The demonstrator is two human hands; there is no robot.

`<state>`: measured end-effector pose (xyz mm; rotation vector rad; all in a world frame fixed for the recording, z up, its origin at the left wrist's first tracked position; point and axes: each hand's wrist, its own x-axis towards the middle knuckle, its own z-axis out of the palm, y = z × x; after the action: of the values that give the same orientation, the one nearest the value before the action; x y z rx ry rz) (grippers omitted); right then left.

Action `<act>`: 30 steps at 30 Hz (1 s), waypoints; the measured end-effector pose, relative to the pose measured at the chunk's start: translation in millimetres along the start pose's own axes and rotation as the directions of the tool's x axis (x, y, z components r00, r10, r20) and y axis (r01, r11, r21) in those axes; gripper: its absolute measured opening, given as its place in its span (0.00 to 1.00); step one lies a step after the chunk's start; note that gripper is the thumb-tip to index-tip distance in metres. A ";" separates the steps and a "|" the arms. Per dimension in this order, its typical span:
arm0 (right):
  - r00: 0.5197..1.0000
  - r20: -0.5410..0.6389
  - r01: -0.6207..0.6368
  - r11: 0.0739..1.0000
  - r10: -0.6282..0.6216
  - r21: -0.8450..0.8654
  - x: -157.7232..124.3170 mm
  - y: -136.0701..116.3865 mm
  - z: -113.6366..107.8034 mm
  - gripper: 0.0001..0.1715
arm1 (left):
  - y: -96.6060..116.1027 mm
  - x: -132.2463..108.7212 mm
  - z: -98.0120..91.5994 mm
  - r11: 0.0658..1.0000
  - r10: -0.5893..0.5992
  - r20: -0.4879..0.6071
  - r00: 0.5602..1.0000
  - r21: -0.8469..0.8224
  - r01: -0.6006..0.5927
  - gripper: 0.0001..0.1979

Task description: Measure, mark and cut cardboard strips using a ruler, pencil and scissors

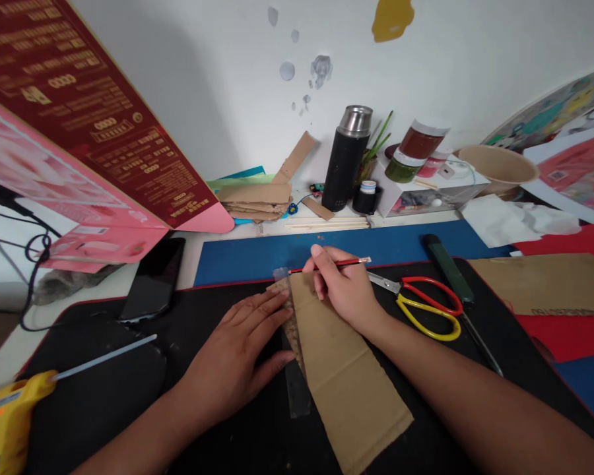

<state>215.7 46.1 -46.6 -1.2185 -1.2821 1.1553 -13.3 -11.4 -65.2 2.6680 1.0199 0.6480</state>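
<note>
My right hand is closed around a thin red and black pencil, whose pointed end lies near the top edge of a brown cardboard strip. That strip slants down toward me on the black mat. My left hand rests flat with its fingers stretched over a clear ruler and a rough, speckled brown piece at the strip's left edge. The fingers partly cover both. Scissors with red and yellow handles lie just right of my right hand, the blade tips hidden behind it.
A yellow glue gun and a dark phone lie to the left, below a pink and red box. Behind stand a black flask and paint jars. A green-handled tool and more cardboard lie right.
</note>
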 end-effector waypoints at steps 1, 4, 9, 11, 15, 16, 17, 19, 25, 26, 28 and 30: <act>1.000 0.000 -0.005 1.000 0.005 0.004 -0.1 0.0 0.1 0.28 | 0.1 -0.1 0.0 1.000 0.000 0.003 1.000 0.000 0.000 0.23; 1.000 -0.003 -0.014 1.000 0.014 0.007 -0.3 0.1 0.2 0.29 | 0.2 -0.1 -0.4 1.000 -0.002 0.010 1.000 -0.009 0.002 0.23; 1.000 -0.002 0.002 1.000 -0.002 -0.008 -0.8 0.1 0.1 0.29 | 0.4 0.3 -0.2 1.000 0.001 0.007 1.000 0.003 -0.001 0.23; 1.000 0.001 0.009 1.000 -0.009 -0.006 -0.8 0.2 0.0 0.29 | 0.6 0.6 0.0 1.000 0.004 0.006 1.000 0.011 -0.004 0.23; 1.000 0.002 0.021 1.000 -0.021 -0.019 -0.4 0.7 -0.2 0.29 | 0.9 1.0 0.0 1.000 0.003 0.003 1.000 0.005 -0.003 0.23; 1.000 0.004 0.023 0.999 -0.023 -0.027 -0.4 0.9 -0.2 0.29 | 0.9 1.0 0.0 1.000 0.002 0.003 1.000 0.003 -0.002 0.24; 1.000 0.004 0.024 0.999 -0.023 -0.034 -0.4 1.1 -0.3 0.29 | 0.9 1.1 -0.1 1.000 0.002 0.005 1.000 0.002 -0.002 0.24; 1.000 0.003 0.021 0.999 -0.021 -0.041 -0.6 1.6 -0.3 0.29 | 0.8 1.2 -0.4 1.000 0.000 0.007 1.000 0.003 0.000 0.25; 0.999 0.021 0.032 0.999 -0.031 -0.043 -1.3 3.2 0.0 0.29 | 0.2 0.6 -0.7 1.000 -0.001 0.013 1.000 -0.003 0.001 0.24; 0.999 0.022 0.033 0.998 -0.032 -0.046 -1.4 3.3 0.0 0.29 | 0.0 0.4 -0.6 1.000 0.000 0.014 1.000 -0.003 0.000 0.24; 0.999 0.023 0.035 0.998 -0.034 -0.055 -1.7 3.1 -0.2 0.30 | -0.5 -0.1 -0.3 1.000 -0.003 0.011 1.000 -0.009 0.003 0.24; 0.999 0.024 0.039 0.997 -0.038 -0.061 -1.9 2.7 -0.4 0.30 | -0.9 -0.5 0.0 1.000 -0.009 0.009 1.000 -0.014 0.009 0.25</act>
<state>216.2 44.3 -49.3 -1.2228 -1.3613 1.1123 -14.2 -11.1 -65.6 2.6500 1.0204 0.6388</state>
